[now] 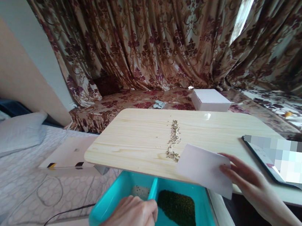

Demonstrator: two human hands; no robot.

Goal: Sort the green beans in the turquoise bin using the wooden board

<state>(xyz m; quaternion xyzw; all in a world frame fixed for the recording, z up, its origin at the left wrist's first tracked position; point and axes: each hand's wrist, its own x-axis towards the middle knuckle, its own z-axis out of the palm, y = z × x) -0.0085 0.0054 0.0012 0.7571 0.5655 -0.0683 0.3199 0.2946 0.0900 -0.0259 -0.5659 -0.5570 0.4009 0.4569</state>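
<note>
My right hand [245, 177] pinches a white sheet of stiff paper [202, 164] between thumb and fingers. The sheet's left edge is beside a line of small brownish-green seeds or beans [174, 138], scattered on the pale wooden tabletop [131, 136]. Below the table's near edge, my left hand [133, 216] is closed over the divider of a turquoise two-compartment container [108, 203]; its fingertips are hidden. A pile of dark green grains [180, 209] lies in the right compartment. Pale grains with dark specks [140, 191] show in the left one.
A tablet-like device [264, 161], partly pixelated, rests at the table's right. Behind the table are a white box [211, 98] and floral curtains [150, 35]. A flat white box [70, 152] and a cable [68, 211] lie on the bedding to the left.
</note>
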